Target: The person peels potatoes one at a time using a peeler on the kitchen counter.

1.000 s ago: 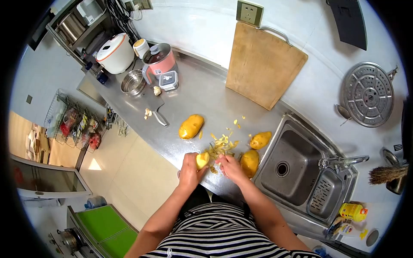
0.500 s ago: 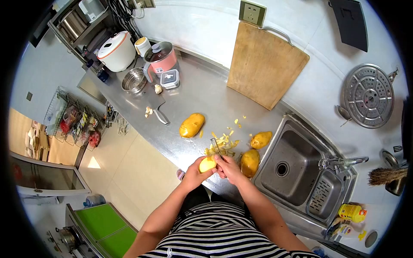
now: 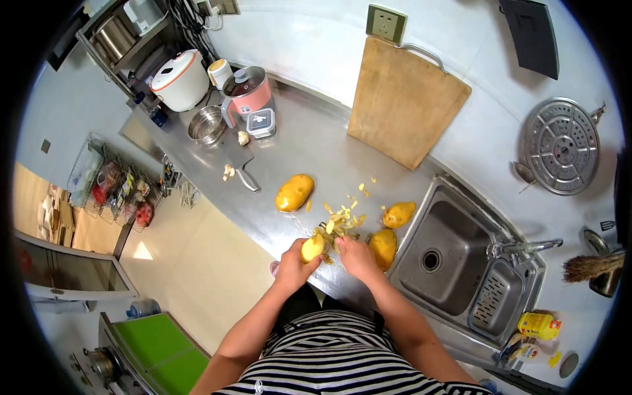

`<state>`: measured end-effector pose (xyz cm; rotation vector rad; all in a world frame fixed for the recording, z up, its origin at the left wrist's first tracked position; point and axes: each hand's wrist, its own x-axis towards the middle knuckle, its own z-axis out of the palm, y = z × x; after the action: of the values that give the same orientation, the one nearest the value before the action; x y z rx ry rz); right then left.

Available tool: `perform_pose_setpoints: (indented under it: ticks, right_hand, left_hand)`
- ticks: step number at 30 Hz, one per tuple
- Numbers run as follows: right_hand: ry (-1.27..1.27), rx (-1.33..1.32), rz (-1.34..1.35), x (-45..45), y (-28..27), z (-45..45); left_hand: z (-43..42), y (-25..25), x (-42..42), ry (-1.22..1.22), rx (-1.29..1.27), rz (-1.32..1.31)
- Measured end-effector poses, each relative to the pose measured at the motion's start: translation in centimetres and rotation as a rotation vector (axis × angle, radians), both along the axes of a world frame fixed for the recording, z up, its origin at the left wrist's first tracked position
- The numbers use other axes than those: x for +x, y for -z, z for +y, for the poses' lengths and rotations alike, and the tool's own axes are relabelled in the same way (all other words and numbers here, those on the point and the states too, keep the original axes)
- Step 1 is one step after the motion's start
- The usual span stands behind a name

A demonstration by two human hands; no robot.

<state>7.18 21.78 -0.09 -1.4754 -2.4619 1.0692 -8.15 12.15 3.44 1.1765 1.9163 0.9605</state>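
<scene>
My left hand (image 3: pixel 293 264) is wrapped round a partly peeled potato (image 3: pixel 312 249) whose pale yellow flesh shows, over the counter's front edge. Just to its right, my right hand (image 3: pixel 356 255) is closed on a thin peeler, mostly hidden by the fingers. Peelings (image 3: pixel 342 221) lie in a loose heap beyond both hands. An unpeeled potato (image 3: pixel 294 193) rests behind the heap to the left. Two more, a smaller one (image 3: pixel 399 214) and a larger one (image 3: pixel 382 248), sit by the sink, the larger close to my right hand.
The sink (image 3: pixel 440 253) is at the right. A wooden board (image 3: pixel 406 102) leans on the wall. Left on the counter (image 3: pixel 296 125) are a knife (image 3: pixel 247 179), garlic (image 3: pixel 228 172), a steel bowl (image 3: pixel 207 125), a lidded box (image 3: pixel 261 122), a pink pot (image 3: pixel 250 93) and a rice cooker (image 3: pixel 180 81).
Half a second ago my hands were together at the potato; now my right hand is a little apart to the right. The potato has tilted and moved slightly left in my left hand.
</scene>
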Motion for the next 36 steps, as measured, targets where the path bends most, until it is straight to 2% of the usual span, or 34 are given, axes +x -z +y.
perform_pose_setpoints:
  ticks: [5, 8, 9, 10, 12, 14, 19, 23, 26, 30, 32, 33, 35, 36]
  right_hand:
    - [-0.174, -0.053, -0.034, -0.6, -5.2, -1.8]
    - [-0.110, -0.083, -0.088, -1.2, -4.7, -1.0]
    - [-0.047, -0.077, -0.099, -1.1, -3.1, -0.4]
    - [-0.044, -0.074, -0.096, -0.9, -1.9, 0.1]
    - [-0.048, -0.042, 0.025, -0.2, -0.8, 0.6]
    - [-0.056, -0.032, 0.021, 0.0, -0.8, 0.1]
    - [-0.121, -0.080, -0.011, -1.2, -6.0, -2.0]
    - [-0.027, -0.168, -0.098, -1.0, -4.1, -0.4]
    - [0.042, -0.042, -0.008, 0.2, -0.6, 0.3]
    - [-0.004, -0.078, 0.090, 0.6, -1.5, -0.1]
    - [0.007, -0.076, 0.110, 0.5, -0.7, -0.2]
    - [0.033, -0.076, 0.088, 0.6, 1.0, 0.0]
    - [0.062, -0.067, 0.070, 1.2, 2.6, 0.3]
    - [0.074, -0.094, 0.101, 1.4, 3.0, 0.5]
  left_hand:
    - [-0.1, 0.0, -0.3, -0.029, -0.077, 0.107]
    - [-0.1, 0.0, -0.1, -0.032, -0.068, 0.107]
    - [-0.1, -0.1, 0.0, -0.030, -0.064, 0.109]
    - [-0.2, -0.1, 0.2, 0.004, 0.026, 0.144]
    - [-0.3, -0.1, 0.1, 0.030, 0.114, 0.178]
    - [-0.3, 0.3, -0.1, 0.021, 0.149, 0.257]
    - [-0.4, 0.7, -0.3, 0.010, 0.170, 0.370]
    - [-0.5, 0.6, -0.3, 0.076, 0.238, 0.478]
    - [-0.4, 0.3, -0.3, 0.116, 0.310, 0.538]
    - [0.0, 0.5, -0.6, 0.116, 0.361, 0.513]
    - [-0.1, 0.8, -0.4, 0.012, 0.334, 0.295]
    - [-0.4, 1.6, -0.5, 0.017, 0.331, 0.295]
    - [-0.2, 3.3, -0.9, -0.172, 0.133, -0.344]
    - [0.2, 2.6, -1.0, -0.173, 0.140, -0.339]
